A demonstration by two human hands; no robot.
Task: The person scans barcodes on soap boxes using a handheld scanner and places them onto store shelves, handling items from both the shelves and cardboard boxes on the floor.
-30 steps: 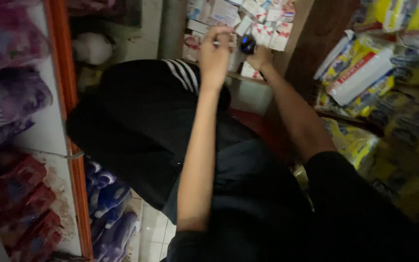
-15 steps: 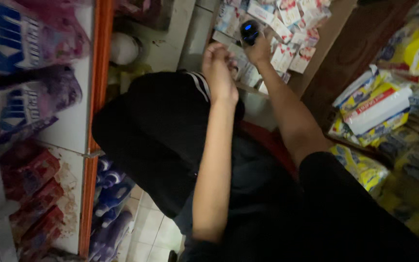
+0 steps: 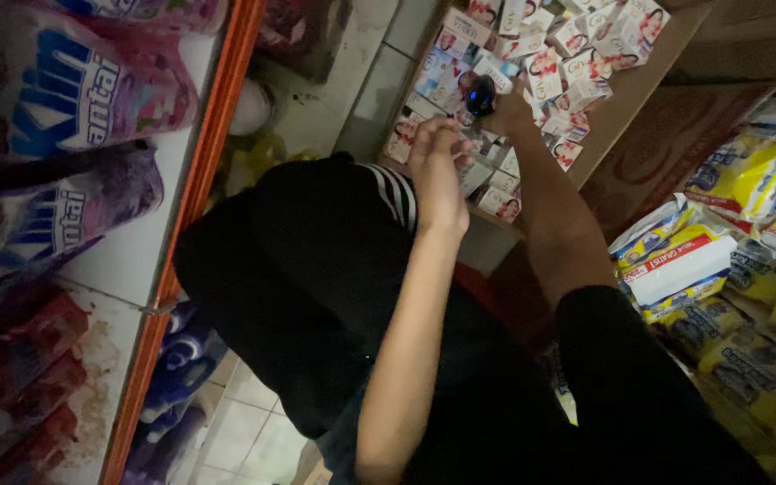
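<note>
My right hand [image 3: 512, 115] reaches into an open cardboard box [image 3: 626, 85] and grips a small dark round object [image 3: 480, 94] with a blue sheen. The box is full of several small white and pink cartons [image 3: 577, 45] with pictures on them. My left hand [image 3: 437, 171] hovers just left of and below the right hand, over the box's near corner. Its fingers are bunched together, and anything in them is hidden. My knees in dark trousers [image 3: 307, 278] fill the middle of the view.
An orange-edged shelf [image 3: 199, 171] on the left carries purple and red detergent bags [image 3: 74, 90]. Blue pouches [image 3: 181, 359] lie below it on the tiled floor. Yellow and white packets [image 3: 702, 260] are piled at the right. A wooden board [image 3: 729, 54] stands behind the box.
The view has swung so the box sits higher and closer. My left hand has drawn back towards me from the cartons. My right hand still grips the dark object.
</note>
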